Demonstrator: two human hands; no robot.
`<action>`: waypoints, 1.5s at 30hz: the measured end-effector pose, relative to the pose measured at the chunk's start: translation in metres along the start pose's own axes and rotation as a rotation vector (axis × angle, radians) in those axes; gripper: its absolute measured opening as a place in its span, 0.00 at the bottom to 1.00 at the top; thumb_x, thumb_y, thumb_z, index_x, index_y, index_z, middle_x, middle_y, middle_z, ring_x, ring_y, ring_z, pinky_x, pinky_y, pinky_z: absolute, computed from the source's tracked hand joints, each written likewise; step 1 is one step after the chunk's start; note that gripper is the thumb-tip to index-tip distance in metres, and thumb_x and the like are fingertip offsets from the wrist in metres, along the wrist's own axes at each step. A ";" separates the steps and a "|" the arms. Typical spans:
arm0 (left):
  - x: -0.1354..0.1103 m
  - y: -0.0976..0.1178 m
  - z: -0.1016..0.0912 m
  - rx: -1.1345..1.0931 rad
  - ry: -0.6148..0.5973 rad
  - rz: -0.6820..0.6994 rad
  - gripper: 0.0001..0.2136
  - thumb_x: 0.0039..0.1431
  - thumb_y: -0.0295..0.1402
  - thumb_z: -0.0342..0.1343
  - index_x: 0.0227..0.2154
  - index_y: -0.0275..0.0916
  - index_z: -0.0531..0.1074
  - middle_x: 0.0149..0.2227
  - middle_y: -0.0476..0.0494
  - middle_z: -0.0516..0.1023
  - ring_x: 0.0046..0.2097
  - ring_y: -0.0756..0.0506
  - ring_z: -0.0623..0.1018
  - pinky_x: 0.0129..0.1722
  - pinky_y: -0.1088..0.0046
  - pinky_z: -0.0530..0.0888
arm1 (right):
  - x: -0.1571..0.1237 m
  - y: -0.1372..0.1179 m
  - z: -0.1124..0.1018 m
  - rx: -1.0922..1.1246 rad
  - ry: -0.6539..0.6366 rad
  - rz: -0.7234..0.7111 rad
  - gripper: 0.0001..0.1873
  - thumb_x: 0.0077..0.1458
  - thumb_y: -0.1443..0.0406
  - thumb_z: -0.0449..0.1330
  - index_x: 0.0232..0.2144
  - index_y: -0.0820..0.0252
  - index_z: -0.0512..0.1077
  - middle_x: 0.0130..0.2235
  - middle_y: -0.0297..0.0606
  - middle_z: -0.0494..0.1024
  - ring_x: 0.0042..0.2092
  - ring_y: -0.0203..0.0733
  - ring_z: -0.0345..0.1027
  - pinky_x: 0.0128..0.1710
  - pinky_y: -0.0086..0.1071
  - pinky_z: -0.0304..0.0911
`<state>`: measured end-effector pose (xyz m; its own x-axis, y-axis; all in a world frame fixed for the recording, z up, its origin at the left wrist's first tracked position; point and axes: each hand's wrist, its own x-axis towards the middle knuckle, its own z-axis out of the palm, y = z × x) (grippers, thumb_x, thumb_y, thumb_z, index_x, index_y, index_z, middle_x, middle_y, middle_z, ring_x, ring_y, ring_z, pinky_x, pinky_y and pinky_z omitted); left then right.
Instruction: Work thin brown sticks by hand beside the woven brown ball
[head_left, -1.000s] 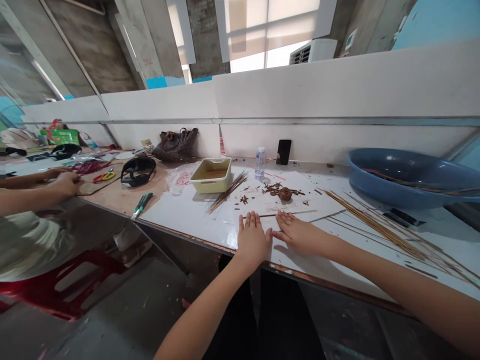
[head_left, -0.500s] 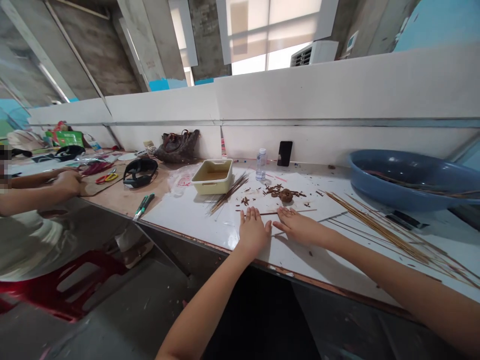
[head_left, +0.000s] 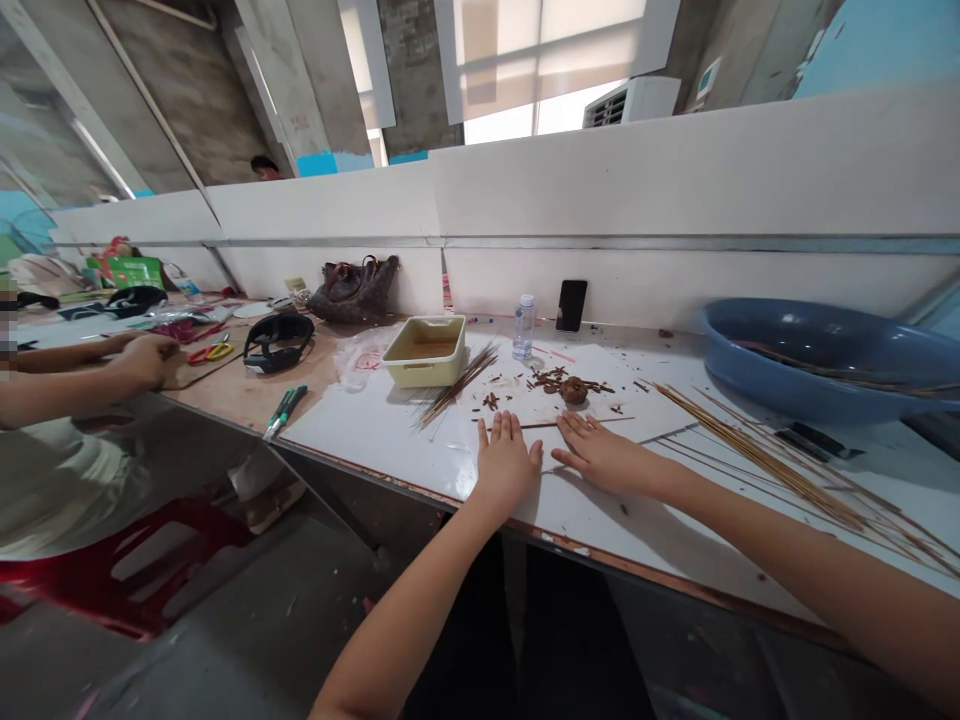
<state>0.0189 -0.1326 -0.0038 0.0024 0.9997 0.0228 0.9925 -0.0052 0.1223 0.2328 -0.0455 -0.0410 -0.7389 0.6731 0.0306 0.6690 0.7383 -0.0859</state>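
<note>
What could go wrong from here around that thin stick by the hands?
The thin stick lies loose between the left hand and right hand, so it might roll if bumped. The brown lump and its crumbs sit just beyond it and could get knocked. The right forearm also passes close to the loose sticks, possibly snagging them.

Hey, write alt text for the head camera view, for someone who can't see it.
From the person's head, their bare left hand and right hand lie flat on a white work surface, fingertips at a thin brown stick. Beyond lie a brown lump among scattered bits, a bundle of thin sticks, and a blue basin.
</note>
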 end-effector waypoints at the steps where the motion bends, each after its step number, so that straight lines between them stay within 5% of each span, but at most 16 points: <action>1: 0.005 0.000 -0.002 -0.002 -0.012 -0.009 0.35 0.81 0.45 0.36 0.79 0.22 0.52 0.80 0.27 0.52 0.82 0.35 0.52 0.81 0.46 0.44 | 0.002 0.001 -0.003 0.019 -0.021 0.021 0.48 0.77 0.41 0.41 0.79 0.75 0.52 0.78 0.68 0.55 0.79 0.67 0.48 0.77 0.65 0.51; 9: -0.023 0.001 0.016 -0.009 0.069 0.060 0.36 0.81 0.48 0.34 0.79 0.25 0.53 0.80 0.29 0.53 0.82 0.34 0.52 0.81 0.44 0.45 | -0.032 -0.002 0.017 -0.011 0.046 -0.045 0.46 0.78 0.42 0.43 0.81 0.70 0.48 0.79 0.65 0.50 0.80 0.68 0.45 0.76 0.66 0.53; 17: 0.010 -0.002 0.004 -0.031 0.007 -0.008 0.36 0.80 0.49 0.34 0.80 0.28 0.52 0.81 0.31 0.51 0.82 0.33 0.51 0.81 0.40 0.40 | 0.010 0.014 0.004 -0.078 0.031 -0.044 0.41 0.79 0.49 0.46 0.80 0.73 0.52 0.76 0.68 0.59 0.78 0.69 0.53 0.74 0.67 0.57; 23: -0.022 0.002 0.016 -0.022 0.046 0.026 0.36 0.79 0.50 0.35 0.79 0.31 0.55 0.80 0.30 0.55 0.82 0.34 0.53 0.81 0.41 0.40 | -0.030 0.006 0.018 -0.102 0.080 -0.096 0.44 0.78 0.47 0.49 0.80 0.73 0.52 0.77 0.67 0.56 0.79 0.69 0.51 0.74 0.65 0.58; 31: 0.016 0.005 0.002 -0.020 0.016 -0.036 0.37 0.79 0.49 0.35 0.78 0.26 0.56 0.79 0.26 0.57 0.81 0.31 0.54 0.81 0.42 0.39 | 0.008 0.017 -0.001 -0.023 0.014 -0.041 0.42 0.79 0.46 0.44 0.79 0.70 0.55 0.76 0.63 0.61 0.77 0.69 0.57 0.73 0.68 0.59; 35: -0.009 0.005 0.005 -0.027 0.001 0.010 0.36 0.79 0.50 0.35 0.79 0.29 0.57 0.79 0.30 0.57 0.82 0.31 0.54 0.81 0.40 0.42 | -0.019 0.008 0.005 -0.053 0.019 -0.055 0.46 0.78 0.43 0.44 0.78 0.77 0.56 0.76 0.69 0.58 0.78 0.70 0.53 0.73 0.66 0.60; 40: -0.055 0.010 0.010 0.010 0.079 0.051 0.37 0.80 0.50 0.36 0.78 0.27 0.57 0.80 0.29 0.55 0.83 0.32 0.48 0.82 0.41 0.42 | -0.066 -0.016 0.006 -0.049 0.041 -0.093 0.41 0.78 0.47 0.48 0.80 0.66 0.54 0.77 0.61 0.58 0.77 0.69 0.57 0.72 0.63 0.65; 45: -0.045 0.026 0.009 -0.004 0.065 0.175 0.34 0.79 0.44 0.38 0.79 0.29 0.55 0.81 0.33 0.52 0.83 0.35 0.47 0.82 0.44 0.45 | -0.055 -0.037 -0.008 0.002 0.064 -0.075 0.41 0.79 0.47 0.46 0.80 0.68 0.52 0.78 0.59 0.55 0.78 0.66 0.53 0.75 0.62 0.60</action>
<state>0.0456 -0.1774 -0.0102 0.1665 0.9801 0.1078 0.9772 -0.1787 0.1149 0.2491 -0.1091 -0.0317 -0.7803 0.6171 0.1011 0.6115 0.7869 -0.0829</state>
